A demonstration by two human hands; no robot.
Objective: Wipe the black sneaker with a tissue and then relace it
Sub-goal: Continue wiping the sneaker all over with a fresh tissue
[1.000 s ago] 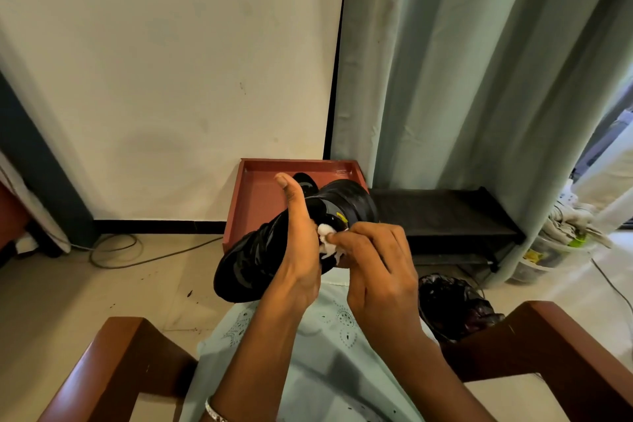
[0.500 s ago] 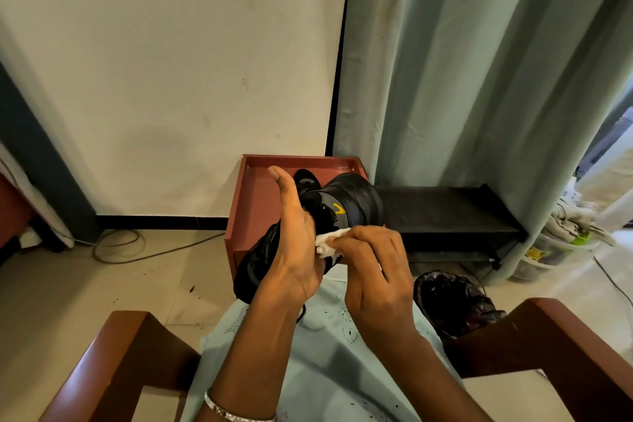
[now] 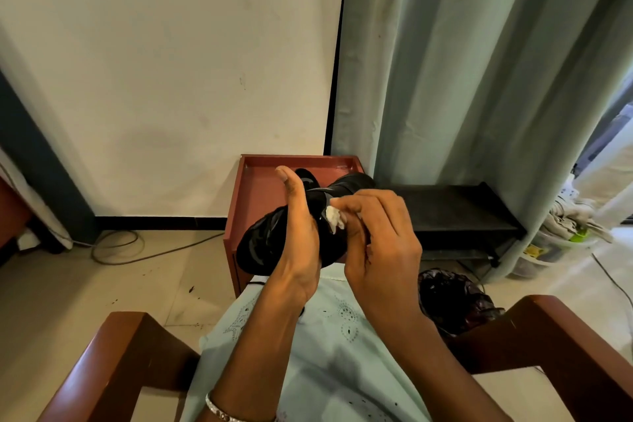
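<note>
A pale wall (image 3: 154, 79) filled the left of the view and a grey-green curtain (image 3: 462, 62) hung down the right, both meeting a tiled floor (image 3: 68, 291). Nearest the camera, the two wooden armrests of a chair (image 3: 113, 353) framed a lap covered in a light green embroidered garment (image 3: 325, 370). Beyond the knees stood a red-brown stand (image 3: 260, 202) with a raised rim, set against the wall, and just beside it on the right a low black rack (image 3: 455, 212) ran under the curtain. The black sneaker (image 3: 260, 243) was held in the air above the lap and in front of the stand, lying roughly crosswise with one end low to the left and the other end higher to the right. The left hand (image 3: 298, 243) gripped it round the middle, thumb pointing straight up; its fingers were hidden behind the shoe, so they probably wrapped the far side. The right hand (image 3: 380, 250) was curled, pinching a small crumpled white tissue (image 3: 334, 216) between thumb and fingertips and pressing it against the sneaker, right next to the left palm. A crinkled dark bag (image 3: 452, 298) sat on the floor by the right armrest, a loose cable (image 3: 116, 247) looped along the foot of the wall, and a thin silver bracelet (image 3: 222, 413) circled the left wrist.
</note>
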